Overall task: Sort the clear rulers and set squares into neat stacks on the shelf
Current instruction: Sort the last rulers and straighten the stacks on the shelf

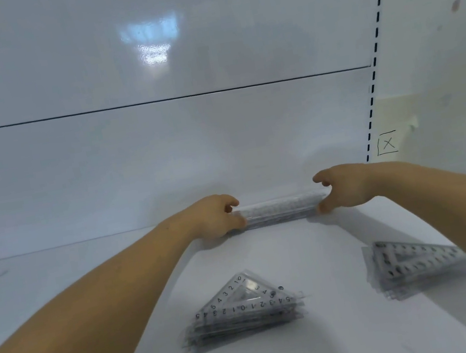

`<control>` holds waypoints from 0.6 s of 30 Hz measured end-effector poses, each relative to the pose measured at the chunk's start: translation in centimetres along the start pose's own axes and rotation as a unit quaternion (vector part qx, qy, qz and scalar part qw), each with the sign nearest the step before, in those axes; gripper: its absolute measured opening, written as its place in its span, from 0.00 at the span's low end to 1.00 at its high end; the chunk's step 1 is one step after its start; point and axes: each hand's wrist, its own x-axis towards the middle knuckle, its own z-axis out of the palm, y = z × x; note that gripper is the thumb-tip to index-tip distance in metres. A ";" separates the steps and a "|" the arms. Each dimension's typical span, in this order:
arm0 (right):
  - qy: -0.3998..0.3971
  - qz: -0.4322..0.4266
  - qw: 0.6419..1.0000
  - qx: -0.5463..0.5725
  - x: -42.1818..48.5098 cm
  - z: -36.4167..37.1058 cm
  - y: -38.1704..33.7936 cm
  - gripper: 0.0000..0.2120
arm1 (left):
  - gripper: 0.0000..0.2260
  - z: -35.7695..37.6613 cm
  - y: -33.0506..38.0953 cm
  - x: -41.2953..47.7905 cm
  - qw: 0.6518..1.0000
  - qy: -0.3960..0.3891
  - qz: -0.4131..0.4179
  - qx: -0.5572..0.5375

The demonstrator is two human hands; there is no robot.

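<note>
At the back of the shelf [331, 345], a ruler stack [280, 210] is gripped endwise by left hand [216, 216] and right hand [341, 187].

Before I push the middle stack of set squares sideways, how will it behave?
The stack of set squares would probably shear: its smooth clear layers sit fanned. The pieces look thin and flat, so likely light and unlikely to roll.

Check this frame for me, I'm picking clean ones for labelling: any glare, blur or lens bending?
Head view: a glare patch on the back panel; the centre set-square stack and right set-square stack look smeared; the ruler stack gripped by the left hand and right hand is soft; the slotted upright looks bowed.
</note>
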 end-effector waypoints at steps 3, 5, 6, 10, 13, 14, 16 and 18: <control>0.004 -0.029 0.999 -0.016 0.6 -0.8 -1.7 0.36 | 0.28 -0.5 -0.6 -1.4 1.000 0.024 -0.009 -0.008; 0.008 -0.056 0.998 -0.022 1.2 -1.3 -3.6 0.34 | 0.27 -0.9 -1.3 -3.0 0.999 0.043 -0.012 0.012; 0.010 -0.070 0.997 -0.024 1.5 -1.4 -4.8 0.34 | 0.27 -1.0 -1.9 -4.0 0.998 0.050 -0.018 0.022; 0.019 -0.135 0.990 -0.037 2.2 -1.1 -11.1 0.32 | 0.26 -1.9 -5.4 -8.8 0.995 0.063 -0.074 0.028; 0.019 -0.180 0.982 -0.048 2.1 -0.7 -17.4 0.32 | 0.27 -2.7 -9.6 -13.5 0.989 0.072 -0.122 0.043; 0.020 -0.197 0.979 -0.050 1.9 -0.6 -19.9 0.31 | 0.27 -3.1 -11.2 -15.3 0.986 0.077 -0.141 0.051; 0.017 -0.231 0.972 -0.047 1.2 -0.3 -25.2 0.31 | 0.27 -3.8 -14.8 -19.3 0.977 0.092 -0.179 0.067; 0.012 -0.268 0.962 -0.045 -0.1 0.2 -30.9 0.31 | 0.27 -4.6 -18.5 -23.7 0.967 0.102 -0.218 0.079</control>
